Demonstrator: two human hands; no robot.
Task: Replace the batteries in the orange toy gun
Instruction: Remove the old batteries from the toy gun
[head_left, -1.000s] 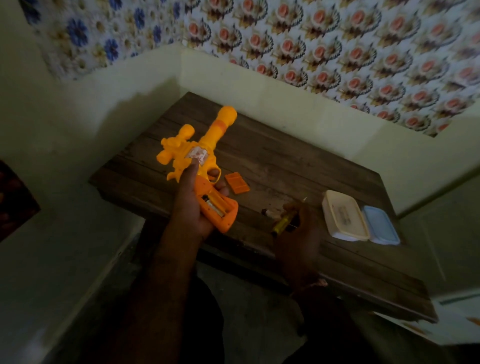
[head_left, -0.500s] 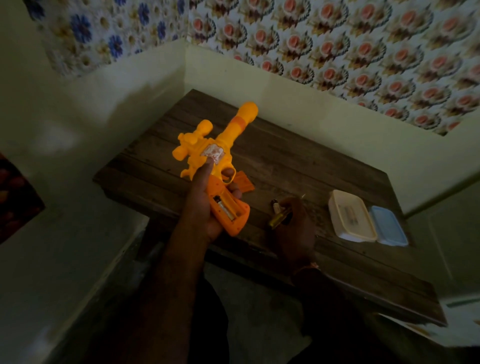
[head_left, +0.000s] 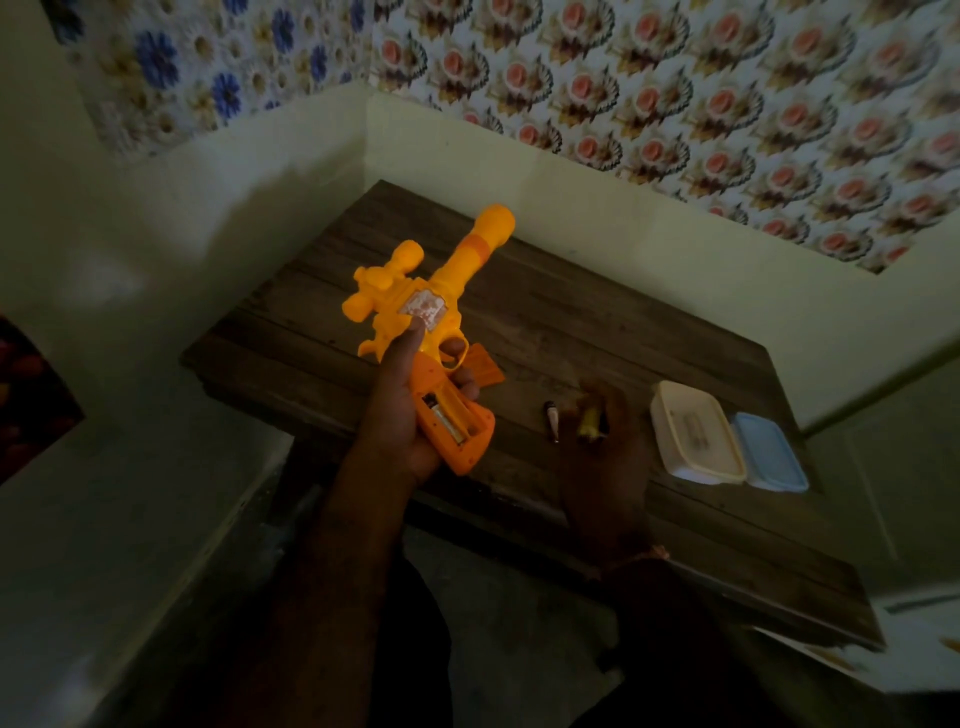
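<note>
Toy gun: I have the orange toy gun (head_left: 415, 332) lifted above the near-left part of the surface (head_left: 597, 322), barrel pointing away toward the wall corner.
Left hand: my left hand (head_left: 400, 415) is wrapped round the grip, thumb laid up along the body; the battery bay (head_left: 449, 421) in the grip faces up, uncovered, with one cell showing inside.
Right hand: my right hand (head_left: 602, 457) is low over the surface, fingers curled on a small yellow battery (head_left: 589, 423) — blurred, so I judge the hold rather than see it cleanly.
Loose parts: a dark battery (head_left: 551, 421) lies just left of that hand; the orange cover (head_left: 485, 366) lies behind the grip.
Risk: dim light could let me seat a cell the wrong way round, or mix up old and fresh; tipping the grip could spill the cell still in the bay.
Edges: the dark battery is round and near the front edge — a nudge could roll it off.
Room: a cream box (head_left: 693, 439) and blue lid (head_left: 769, 452) crowd the right; the middle and far side lie open.
</note>
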